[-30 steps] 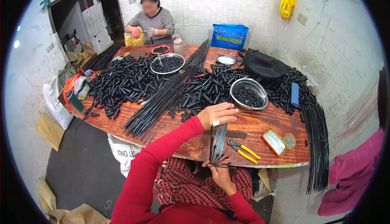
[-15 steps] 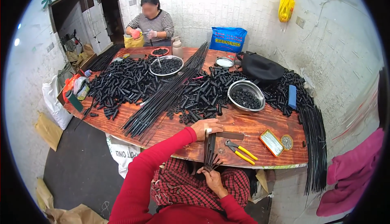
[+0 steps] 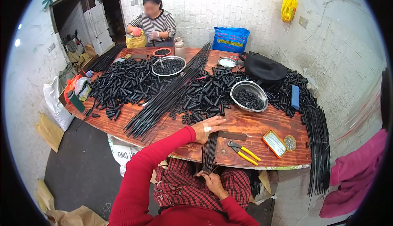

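A bundle of thin black rods [image 3: 211, 148] runs from the table's near edge back toward my lap. My right hand [image 3: 213, 186] is closed around its near end, where several rod tips fan out. At the far end of the bundle, my left hand [image 3: 206, 128] lies with its fingers stretched to the right, a strip of white tape on it. The palm covers the rods' far tips. Just right of that hand is a dark flat bar [image 3: 232, 136]. Yellow-handled cutting pliers [image 3: 244, 152] rest on the table beside the bundle.
A tray of thin metal pins [image 3: 275, 143] and a round dish [image 3: 290, 143] sit at right. Beyond my hands are a metal bowl of black rings [image 3: 249, 96], heaped black tubes [image 3: 200, 99] and a long rod bundle [image 3: 168, 93]. A person [image 3: 153, 23] works across the table.
My left hand's fingers have spread a little more over the far rod tips. The near rod ends have shifted within my right hand's grip and now point more upright.
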Tool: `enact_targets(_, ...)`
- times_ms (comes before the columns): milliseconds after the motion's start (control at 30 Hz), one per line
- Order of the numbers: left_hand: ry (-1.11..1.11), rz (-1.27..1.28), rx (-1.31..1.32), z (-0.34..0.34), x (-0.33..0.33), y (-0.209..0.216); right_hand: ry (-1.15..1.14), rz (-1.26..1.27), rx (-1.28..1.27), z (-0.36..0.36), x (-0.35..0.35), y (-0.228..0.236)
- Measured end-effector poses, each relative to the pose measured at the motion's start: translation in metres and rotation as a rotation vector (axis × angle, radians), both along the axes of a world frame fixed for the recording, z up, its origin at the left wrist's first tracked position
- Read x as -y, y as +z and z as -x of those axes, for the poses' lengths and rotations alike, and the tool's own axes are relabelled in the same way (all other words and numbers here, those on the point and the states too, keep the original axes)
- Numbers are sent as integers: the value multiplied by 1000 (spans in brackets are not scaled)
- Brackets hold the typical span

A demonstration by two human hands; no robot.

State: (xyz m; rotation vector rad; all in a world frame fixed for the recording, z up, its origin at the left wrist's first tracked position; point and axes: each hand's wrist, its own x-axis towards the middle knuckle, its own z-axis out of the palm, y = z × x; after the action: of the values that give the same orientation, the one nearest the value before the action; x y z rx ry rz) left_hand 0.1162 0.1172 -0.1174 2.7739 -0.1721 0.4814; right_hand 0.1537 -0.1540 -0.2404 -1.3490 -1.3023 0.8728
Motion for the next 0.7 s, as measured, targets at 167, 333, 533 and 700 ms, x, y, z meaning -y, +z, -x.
enact_targets(167, 11, -4, -22, 1, 4, 3, -9, 9, -31, 1, 0, 2)
enact_targets(333, 21, 8, 21, 22, 9, -7, 15, 25, -44, -2, -2, -11)
enact_targets(533, -144, 259, -149, 73, 63, -5, -36, 50, -162, 2, -6, -19)
enact_targets(700, -84, 226, -100, 83, 89, -16, -27, 82, -17, -2, -6, 0)
